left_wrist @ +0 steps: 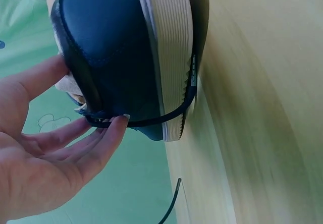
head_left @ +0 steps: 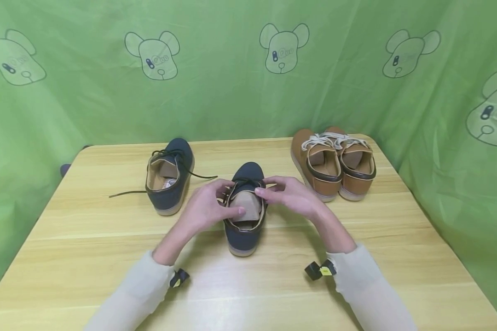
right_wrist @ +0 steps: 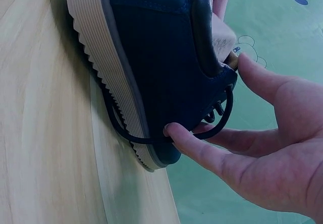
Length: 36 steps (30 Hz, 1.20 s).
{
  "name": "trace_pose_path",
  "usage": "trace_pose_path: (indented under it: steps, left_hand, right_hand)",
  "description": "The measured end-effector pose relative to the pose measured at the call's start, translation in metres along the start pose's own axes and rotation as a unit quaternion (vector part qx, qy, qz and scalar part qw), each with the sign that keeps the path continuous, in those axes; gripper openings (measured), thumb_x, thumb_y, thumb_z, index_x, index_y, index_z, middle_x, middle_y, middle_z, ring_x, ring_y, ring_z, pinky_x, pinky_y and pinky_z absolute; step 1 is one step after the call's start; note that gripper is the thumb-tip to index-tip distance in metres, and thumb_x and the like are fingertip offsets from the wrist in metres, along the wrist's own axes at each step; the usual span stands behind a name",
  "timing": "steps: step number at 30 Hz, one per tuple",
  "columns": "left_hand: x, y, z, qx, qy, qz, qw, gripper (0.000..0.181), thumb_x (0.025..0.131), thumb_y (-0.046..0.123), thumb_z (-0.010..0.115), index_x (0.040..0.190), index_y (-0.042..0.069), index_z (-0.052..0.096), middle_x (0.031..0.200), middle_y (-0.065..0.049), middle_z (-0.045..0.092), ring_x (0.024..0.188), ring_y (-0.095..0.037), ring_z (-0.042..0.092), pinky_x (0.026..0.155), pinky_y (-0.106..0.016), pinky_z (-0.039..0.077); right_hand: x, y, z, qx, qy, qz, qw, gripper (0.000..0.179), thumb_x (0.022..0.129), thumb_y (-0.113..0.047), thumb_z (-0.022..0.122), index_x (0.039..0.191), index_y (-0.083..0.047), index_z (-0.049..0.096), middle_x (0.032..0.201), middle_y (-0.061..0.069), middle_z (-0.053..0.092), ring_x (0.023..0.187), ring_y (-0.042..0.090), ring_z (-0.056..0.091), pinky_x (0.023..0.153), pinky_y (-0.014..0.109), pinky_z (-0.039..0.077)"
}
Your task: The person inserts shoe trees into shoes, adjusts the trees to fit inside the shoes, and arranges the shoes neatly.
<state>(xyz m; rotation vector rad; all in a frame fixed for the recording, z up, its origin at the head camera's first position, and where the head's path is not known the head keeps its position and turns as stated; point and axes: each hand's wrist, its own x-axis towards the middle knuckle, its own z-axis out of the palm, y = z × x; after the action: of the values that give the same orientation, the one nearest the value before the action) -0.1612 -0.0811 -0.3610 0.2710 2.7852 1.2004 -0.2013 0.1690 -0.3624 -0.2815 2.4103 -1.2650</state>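
Note:
A navy lace-up shoe (head_left: 242, 236) sits mid-table, toe pointing away, its beige tongue (head_left: 246, 205) standing in the opening. My left hand (head_left: 207, 207) holds its left side, thumb over the opening and fingertips beside the eyelets. On the other side my right hand (head_left: 287, 195) grips the upper edge, its thumb by the top of the tongue. A dark shoelace (left_wrist: 156, 120) runs down the left side toward the sole, close to my left fingertips. Another stretch of shoelace (right_wrist: 118, 125) loops from the right eyelets under the sole, against my right fingertip.
A second navy shoe (head_left: 165, 200) stands at the left, its loose lace (head_left: 126, 193) trailing on the wooden table (head_left: 87, 276). Two brown shoes (head_left: 329, 186) with white laces stand together at the back right. A green curtain (head_left: 219, 101) hangs behind the table.

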Motion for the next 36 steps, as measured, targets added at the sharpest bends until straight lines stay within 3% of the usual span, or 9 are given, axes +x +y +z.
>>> trace_pose_path:
  steps: [5, 19, 24, 29, 36]
  left_hand:
    - [0.002, -0.001, 0.005, 0.008, 0.024, 0.015, 0.9996, 0.070, 0.073, 0.040, 0.091, 0.132, 0.016, 0.063, 0.113, -0.009, 0.072, 0.104, -0.026, 0.068, 0.086, -0.042, 0.056]
    - [0.009, -0.003, 0.015, -0.013, 0.067, 0.018, 0.9975, 0.058, 0.071, 0.026, 0.094, 0.118, 0.015, 0.062, 0.104, -0.010, 0.072, 0.094, -0.027, 0.067, 0.079, -0.040, 0.056]
    - [0.009, -0.004, 0.016, -0.013, 0.063, 0.012, 0.9979, 0.062, 0.073, 0.026, 0.092, 0.124, 0.013, 0.060, 0.107, -0.011, 0.070, 0.096, -0.028, 0.066, 0.080, -0.042, 0.056]
    - [0.008, -0.004, 0.017, -0.007, 0.044, -0.010, 0.9989, 0.068, 0.077, 0.031, 0.090, 0.134, 0.012, 0.056, 0.121, -0.015, 0.069, 0.107, -0.032, 0.066, 0.088, -0.045, 0.056]
    - [0.009, -0.004, 0.019, -0.019, 0.037, -0.021, 0.9989, 0.069, 0.077, 0.032, 0.090, 0.134, 0.015, 0.054, 0.127, -0.017, 0.068, 0.111, -0.035, 0.067, 0.090, -0.047, 0.056]
  right_hand:
    - [0.000, 0.000, 0.001, 0.002, 0.000, 0.003, 1.0000, 0.078, 0.084, -0.067, 0.071, 0.144, -0.020, 0.056, 0.129, 0.010, 0.069, 0.123, 0.027, 0.064, 0.108, 0.049, 0.047]
    - [-0.001, -0.002, 0.002, 0.000, -0.004, 0.004, 1.0000, 0.080, 0.084, -0.066, 0.071, 0.146, -0.018, 0.053, 0.130, 0.010, 0.069, 0.122, 0.028, 0.064, 0.108, 0.050, 0.047]
    - [-0.001, -0.003, 0.002, 0.003, -0.003, 0.001, 1.0000, 0.079, 0.085, -0.064, 0.072, 0.146, -0.018, 0.054, 0.130, 0.010, 0.069, 0.122, 0.028, 0.065, 0.108, 0.049, 0.047]
    - [-0.001, -0.003, 0.003, 0.001, -0.003, -0.001, 1.0000, 0.079, 0.085, -0.064, 0.072, 0.146, -0.018, 0.053, 0.129, 0.010, 0.069, 0.122, 0.028, 0.065, 0.108, 0.049, 0.047]
    - [-0.001, -0.002, 0.002, -0.003, -0.005, 0.000, 1.0000, 0.081, 0.085, -0.065, 0.071, 0.147, -0.017, 0.052, 0.131, 0.011, 0.068, 0.123, 0.029, 0.064, 0.107, 0.050, 0.047]
